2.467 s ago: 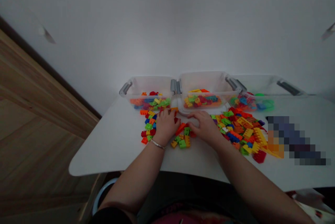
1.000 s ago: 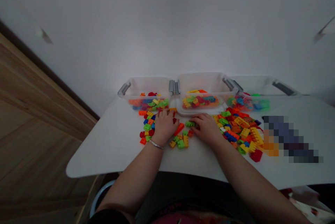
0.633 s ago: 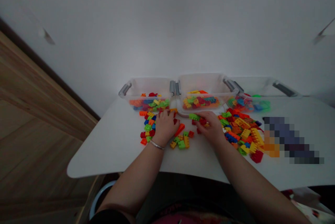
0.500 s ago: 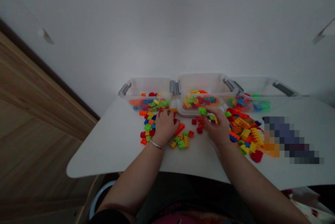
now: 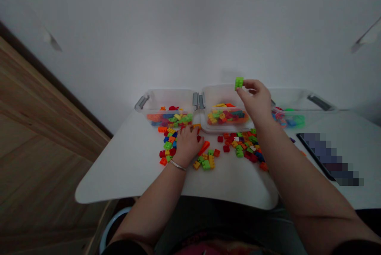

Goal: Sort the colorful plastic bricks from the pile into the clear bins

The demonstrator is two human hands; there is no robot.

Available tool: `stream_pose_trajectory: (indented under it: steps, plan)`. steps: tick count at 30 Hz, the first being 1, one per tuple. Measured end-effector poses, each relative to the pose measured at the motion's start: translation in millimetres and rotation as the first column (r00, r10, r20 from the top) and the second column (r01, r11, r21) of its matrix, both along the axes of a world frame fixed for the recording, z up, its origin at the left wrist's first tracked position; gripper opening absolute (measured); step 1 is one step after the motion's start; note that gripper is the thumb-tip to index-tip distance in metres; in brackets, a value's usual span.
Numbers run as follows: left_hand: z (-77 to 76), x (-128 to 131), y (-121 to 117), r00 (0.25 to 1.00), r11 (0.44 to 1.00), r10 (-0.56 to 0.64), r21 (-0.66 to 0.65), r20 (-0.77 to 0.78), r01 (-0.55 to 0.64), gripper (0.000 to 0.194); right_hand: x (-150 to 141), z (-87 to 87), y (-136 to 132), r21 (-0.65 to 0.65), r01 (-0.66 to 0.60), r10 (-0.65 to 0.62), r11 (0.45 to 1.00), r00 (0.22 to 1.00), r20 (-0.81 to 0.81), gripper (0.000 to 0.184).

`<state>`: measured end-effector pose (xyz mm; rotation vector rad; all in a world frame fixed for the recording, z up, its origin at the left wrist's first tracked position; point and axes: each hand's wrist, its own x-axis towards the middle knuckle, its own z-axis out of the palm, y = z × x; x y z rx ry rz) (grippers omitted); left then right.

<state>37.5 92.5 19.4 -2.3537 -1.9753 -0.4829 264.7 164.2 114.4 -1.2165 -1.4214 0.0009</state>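
Note:
Pinched between thumb and fingers of my right hand (image 5: 256,98) is a light green toy brick (image 5: 239,83), raised above the middle clear bin (image 5: 205,122). My left hand (image 5: 188,145) lies low over the table, fingers spread on top of loose bricks, some hidden beneath it. A long orange-red brick (image 5: 204,147) sits just right of its thumb. Nearer me is a small group of green, yellow and orange bricks (image 5: 206,164). Another cluster of bricks (image 5: 168,145) lies left of that hand. Below my right hand a pile of mixed bricks (image 5: 244,143) is partly covered by the forearm.
A left clear bin (image 5: 171,97) and a right clear bin (image 5: 293,98) stand in line with the middle one, against the wall; each contains coloured pieces. A dark flat device (image 5: 318,157), partly blurred out, rests on the white table (image 5: 119,175) at right. A wooden panel (image 5: 44,147) borders the left.
My right hand has picked up the green brick from the table, drawn it rightwards, then lifted it above the middle bin. My left hand has stayed in place.

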Motion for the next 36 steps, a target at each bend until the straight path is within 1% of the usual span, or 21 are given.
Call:
stream_pose_trajectory:
  steps: [2,3,5,7,9,11,13,15,17,21,23,24,26,28,30,31,33,36]
  plan:
    - [-0.1,-0.1,0.1,1.0,1.0,0.002,-0.004,0.002,-0.002,0.045,-4.1,6.4,9.0,-0.135,0.027,-0.015,0.991,0.995,0.095,0.032]
    - [-0.3,-0.3,0.3,1.0,1.0,0.002,-0.006,0.004,-0.002,0.046,-6.9,8.3,12.4,-0.215,0.031,-0.002,0.976,0.991,0.131,0.031]
    - [-0.7,-0.6,0.9,1.0,1.0,-0.001,-0.01,0.011,0.001,0.046,-13.2,9.8,17.6,-0.377,0.028,0.047,0.926,0.981,0.188,0.028]
    - [-0.9,-1.0,1.4,1.0,1.0,-0.003,-0.016,0.02,0.003,0.046,-18.8,9.0,21.1,-0.491,0.052,0.09,0.87,0.961,0.261,0.023]
    - [-0.9,-1.3,1.5,1.0,1.0,-0.007,-0.02,0.027,0.007,0.046,-22.1,7.3,23.9,-0.549,0.094,0.125,0.83,0.929,0.348,0.018]
    - [-0.8,-1.5,1.3,0.999,1.0,-0.007,-0.02,0.032,0.008,0.046,-22.6,5.6,26.4,-0.587,0.123,0.156,0.8,0.902,0.402,0.016]
    - [-0.8,-1.5,1.0,0.999,1.0,-0.008,-0.014,0.034,0.008,0.046,-21.2,4.1,29.2,-0.63,0.112,0.199,0.769,0.894,0.402,0.017]
    - [-1.1,-1.6,1.0,0.999,1.0,-0.007,-0.012,0.032,0.007,0.045,-19.5,2.6,32.0,-0.648,0.086,0.232,0.756,0.891,0.39,0.018]
    - [-1.5,-1.8,1.2,1.0,1.0,-0.008,-0.014,0.03,0.009,0.046,-18.7,1.3,33.7,-0.631,0.077,0.234,0.772,0.889,0.394,0.017]
    - [-2.3,-2.5,1.8,1.0,1.0,-0.013,-0.009,0.027,0.014,0.048,-20.1,2.3,29.5,-0.566,0.078,0.167,0.821,0.915,0.368,0.017]
    - [-2.4,-2.7,1.8,0.999,1.0,-0.021,-0.004,0.028,0.021,0.048,-21.1,4.9,22.4,-0.497,0.043,0.126,0.866,0.945,0.302,0.02]
    - [-2.4,-2.7,1.8,0.999,1.0,-0.024,-0.003,0.029,0.025,0.047,-21.6,6.1,17.5,-0.437,0.018,0.108,0.899,0.959,0.262,0.021]
    - [-2.5,-2.5,1.9,0.999,1.0,-0.024,-0.001,0.027,0.024,0.044,-22.8,6.8,5.1,-0.268,-0.026,0.078,0.963,0.98,0.185,0.023]
    - [-2.5,-2.0,2.1,1.0,1.0,-0.015,0.003,0.018,0.015,0.041,-25.5,3.1,-10.8,-0.097,-0.055,0.066,0.994,0.991,0.118,0.025]
    - [-2.6,-1.6,2.4,1.0,1.0,-0.008,0.01,0.014,0.008,0.04,-30.2,-6.8,-29.2,-0.004,-0.073,0.073,0.997,0.995,0.062,0.026]
    - [-2.7,-1.4,2.5,1.0,1.0,-0.006,0.013,0.015,0.006,0.039,-33.3,-14.0,-38.8,0.004,-0.088,0.088,0.996,0.995,0.047,0.026]
    - [-2.9,-1.3,2.6,1.0,1.0,-0.008,0.019,0.017,0.008,0.038,-40.4,-31.7,-57.1,-0.024,-0.13,0.13,0.991,0.991,0.043,0.025]
    - [-3.8,-1.5,2.1,1.0,0.999,-0.013,0.029,0.002,0.013,0.038,-49.9,-60.8,-77.8,-0.137,-0.211,0.225,0.968,0.97,0.098,0.023]
